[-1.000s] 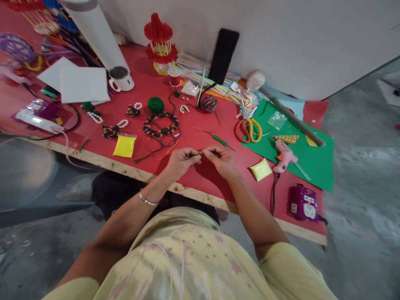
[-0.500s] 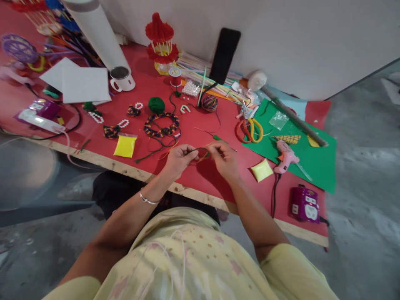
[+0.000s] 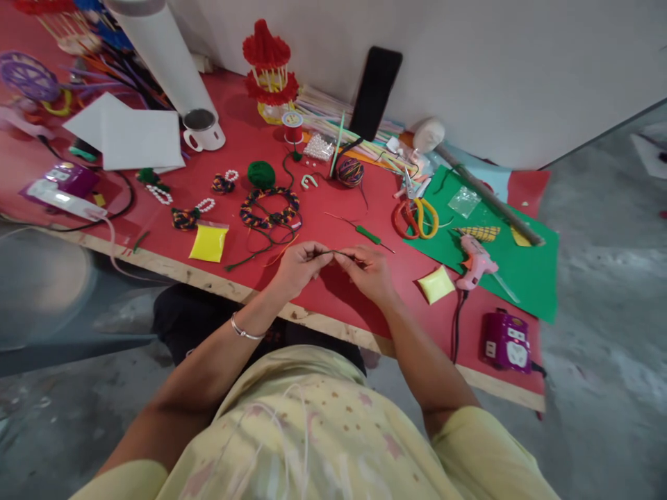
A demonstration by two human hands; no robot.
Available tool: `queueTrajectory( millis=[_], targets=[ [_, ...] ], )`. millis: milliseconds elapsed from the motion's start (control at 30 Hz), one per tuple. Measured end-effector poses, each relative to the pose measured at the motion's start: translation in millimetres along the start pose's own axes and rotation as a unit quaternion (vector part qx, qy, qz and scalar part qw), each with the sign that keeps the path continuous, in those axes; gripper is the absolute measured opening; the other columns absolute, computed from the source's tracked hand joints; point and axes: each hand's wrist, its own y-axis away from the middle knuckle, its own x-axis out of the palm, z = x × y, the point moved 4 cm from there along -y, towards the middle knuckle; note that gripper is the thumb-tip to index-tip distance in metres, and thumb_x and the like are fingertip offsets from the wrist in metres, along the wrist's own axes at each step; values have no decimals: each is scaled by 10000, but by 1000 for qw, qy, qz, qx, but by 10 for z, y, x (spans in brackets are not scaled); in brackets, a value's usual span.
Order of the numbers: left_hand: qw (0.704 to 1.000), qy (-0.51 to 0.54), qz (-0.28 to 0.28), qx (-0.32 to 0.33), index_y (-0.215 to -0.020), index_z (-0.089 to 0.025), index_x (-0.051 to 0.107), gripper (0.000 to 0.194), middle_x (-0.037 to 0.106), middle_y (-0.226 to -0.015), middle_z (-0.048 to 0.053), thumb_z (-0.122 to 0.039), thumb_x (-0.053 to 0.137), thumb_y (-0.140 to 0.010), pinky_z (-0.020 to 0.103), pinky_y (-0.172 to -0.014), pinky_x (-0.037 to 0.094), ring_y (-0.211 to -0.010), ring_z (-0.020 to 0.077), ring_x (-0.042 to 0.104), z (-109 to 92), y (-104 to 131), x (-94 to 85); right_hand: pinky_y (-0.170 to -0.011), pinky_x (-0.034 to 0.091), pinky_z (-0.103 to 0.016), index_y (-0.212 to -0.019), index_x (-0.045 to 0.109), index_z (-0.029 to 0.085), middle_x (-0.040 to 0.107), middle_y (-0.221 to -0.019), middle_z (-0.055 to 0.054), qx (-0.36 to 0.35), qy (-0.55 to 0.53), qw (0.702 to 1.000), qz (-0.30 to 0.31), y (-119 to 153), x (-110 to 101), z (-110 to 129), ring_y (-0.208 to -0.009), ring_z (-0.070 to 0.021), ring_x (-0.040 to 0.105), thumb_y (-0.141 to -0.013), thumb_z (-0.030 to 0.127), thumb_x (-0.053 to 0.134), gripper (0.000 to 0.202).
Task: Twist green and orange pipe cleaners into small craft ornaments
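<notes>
Both hands meet above the front part of the red table. My left hand [image 3: 303, 267] pinches a thin dark green yarn [image 3: 334, 252] between thumb and fingers. Its other end is gripped by my right hand [image 3: 369, 272], fingers closed, with the thumb tips almost touching. Behind my right hand lies a crochet hook with a green handle [image 3: 368, 234]. A braided ring of multicoloured yarn [image 3: 269, 208] with loose strands rests behind my left hand, and a green yarn ball [image 3: 261, 175] sits past it.
Scissors [image 3: 415, 218], a pink glue gun [image 3: 475, 262] and a pale yellow packet [image 3: 436, 285] lie to the right. A bright yellow packet [image 3: 208, 242] is at the left. Farther back stand a white mug [image 3: 204, 130], a thread spool [image 3: 292, 128] and a phone [image 3: 376, 93].
My right hand has lowered slightly and its fingers have closed in toward my left hand. The yarn between them now shows as a short line, and the crochet hook's handle is more visible.
</notes>
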Motion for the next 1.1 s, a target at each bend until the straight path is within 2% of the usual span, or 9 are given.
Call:
queueTrajectory(
  millis=[267, 433, 567, 633, 700, 767, 900, 1033, 1100],
  targets=[
    [999, -34, 35, -4, -922, -150, 675, 363, 628, -632, -24, -300, 837, -635, 184, -446, 411, -487, 74, 532, -2, 62, 38, -722, 518, -320, -908, 757, 232, 750, -841, -31, 15, -16, 1000, -21, -22, -53, -11, -760, -181, 664, -896, 432, 645, 229],
    [989, -129, 50, 46, -1099, -151, 708, 396, 707, -797, 47, -258, 767, -722, 192, -502, 464, -671, 135, 636, -249, 98, -117, -650, 478, -303, -842, 746, 217, 698, -722, -14, 52, -29, 998, -32, -37, -117, -60, -661, -158, 600, -870, 447, 665, 245],
    [965, -210, 0, 158, -952, -179, 761, 203, 708, -1137, 116, -290, 718, -788, 179, -532, 448, -968, 196, 660, -507, 100, -279, -630, 449, -296, -788, 743, 211, 671, -685, -1, 99, -80, 992, -21, -54, -132, -164, -617, -135, 557, -841, 460, 702, 258],
    [956, -233, -18, 177, -882, -179, 765, 168, 718, -1035, 106, -320, 712, -807, 183, -545, 433, -909, 178, 651, -507, 116, -264, -641, 456, -298, -797, 755, 211, 691, -708, -8, 116, -103, 988, -16, -58, -104, -192, -626, -136, 572, -831, 462, 716, 256],
    [961, -237, 1, 140, -802, -171, 752, 188, 691, -766, 54, -358, 732, -798, 195, -534, 408, -666, 122, 585, -384, 130, -167, -672, 474, -306, -811, 768, 215, 718, -746, -20, 118, -112, 987, -12, -61, -63, -172, -661, -148, 606, -825, 457, 725, 246],
    [973, -214, 25, 78, -829, -170, 746, 216, 650, -647, 4, -365, 778, -741, 198, -470, 333, -509, 83, 473, -205, 141, -50, -714, 491, -315, -825, 779, 222, 743, -788, -30, 107, -114, 988, -4, -62, -25, -110, -711, -163, 639, -827, 450, 724, 234],
    [986, -152, 35, 51, -720, -163, 701, 203, 634, -600, 0, -342, 680, -812, 207, -515, 370, -516, 89, 490, -61, 151, 55, -714, 494, -305, -887, 794, 227, 756, -826, -26, 92, -98, 990, 37, -58, -8, 19, -735, -164, 648, -846, 445, 703, 239],
    [971, -189, -14, 142, -693, -158, 718, 197, 708, -937, 74, -335, 733, -777, 220, -598, 414, -683, 104, 576, -249, 167, -48, -599, 456, -262, -944, 790, 215, 720, -733, -4, 103, -64, 991, 66, -51, -38, 39, -598, -120, 573, -846, 490, 691, 309],
    [981, -148, 11, 126, -660, -153, 696, 222, 705, -1026, 98, -344, 754, -757, 218, -594, 427, -750, 126, 614, -272, 151, -74, -589, 461, -252, -942, 781, 195, 719, -733, -9, 112, -64, 987, 100, -48, -9, 46, -580, -112, 569, -853, 516, 673, 350]
  ],
)
